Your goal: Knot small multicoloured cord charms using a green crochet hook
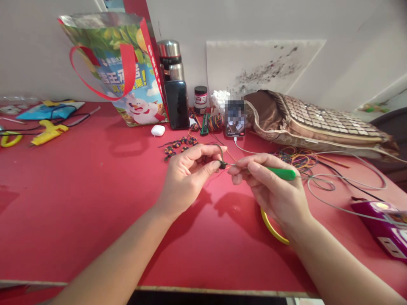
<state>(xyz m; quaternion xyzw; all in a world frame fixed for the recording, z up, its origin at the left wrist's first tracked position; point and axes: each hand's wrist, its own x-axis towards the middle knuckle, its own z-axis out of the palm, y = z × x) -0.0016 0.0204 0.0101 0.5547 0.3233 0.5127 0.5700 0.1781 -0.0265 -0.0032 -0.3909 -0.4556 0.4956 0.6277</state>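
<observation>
Between the thumb and fingers of my left hand (187, 176) is a small dark crochet piece (223, 164), with a strand of yarn looped over the index finger. My right hand (273, 184) grips a crochet hook (281, 173) with a green handle. The hook's thin metal shaft reaches left to the dark piece; its tip is hidden there. Just behind my left hand lie several multicoloured crocheted pieces (182, 143) on the red table (121, 224). Partly under my right wrist rests a yellow ring-shaped thing (272, 228).
Behind stand a shopping bag (140, 93), a dark phone (177, 105), a steel flask (171, 59), a jar (200, 100), a yarn ball (216, 123) and a lit phone (235, 118). Right are tangled yarn (291, 157), a cable (343, 207) and a purple power strip (378, 228). A yellow glue gun (49, 132) lies left.
</observation>
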